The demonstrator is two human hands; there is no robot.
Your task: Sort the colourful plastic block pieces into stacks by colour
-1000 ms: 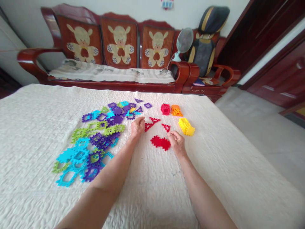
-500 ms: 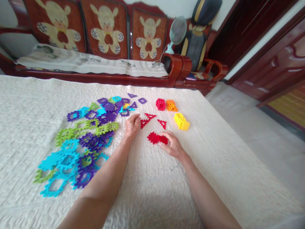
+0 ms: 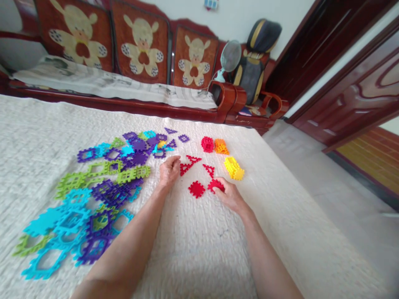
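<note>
My right hand (image 3: 229, 194) grips a red toothed piece (image 3: 215, 185) between thumb and fingers. Just left of it, a second red toothed square (image 3: 197, 189) lies flat on the cloth. My left hand (image 3: 170, 170) rests curled beside red triangular pieces (image 3: 186, 167); its fingertips are too small to tell whether they hold anything. Another red triangle (image 3: 208, 170) lies between the hands. Farther back stand a red stack (image 3: 207, 144), an orange stack (image 3: 221, 146) and a yellow stack (image 3: 234, 167).
Purple, green and blue pieces (image 3: 73, 218) are spread over the left of the cloth-covered surface (image 3: 289, 232). Beyond its far edge are a wooden sofa (image 3: 230, 98), a small fan (image 3: 230, 56) and a chair with a dark cushion (image 3: 249, 79).
The two red toothed pieces, touching or overlapping before, now lie apart, with my right hand on the right one. The camera view has shifted slightly. My left hand stays beside the triangles.
</note>
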